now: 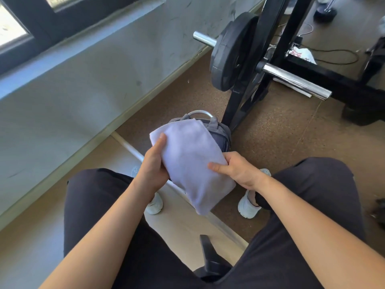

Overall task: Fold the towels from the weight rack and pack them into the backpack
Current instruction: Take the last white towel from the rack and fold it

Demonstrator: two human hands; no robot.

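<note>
The rack [233, 109] just behind the backpack [221, 132] shows no towels, so this is likely the last one. A folded towel [189, 159] sits right above the backpack, its sides gripped by the left hand [154, 165] and right hand [237, 170]; packing it remains.

One towel [191, 159], one backpack [222, 134]

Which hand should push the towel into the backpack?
Probably the left hand. It grips the towel at its side, thumb reaching toward the end that lies over the backpack. The right hand only pinches the edge lower down, nearer the person.
</note>
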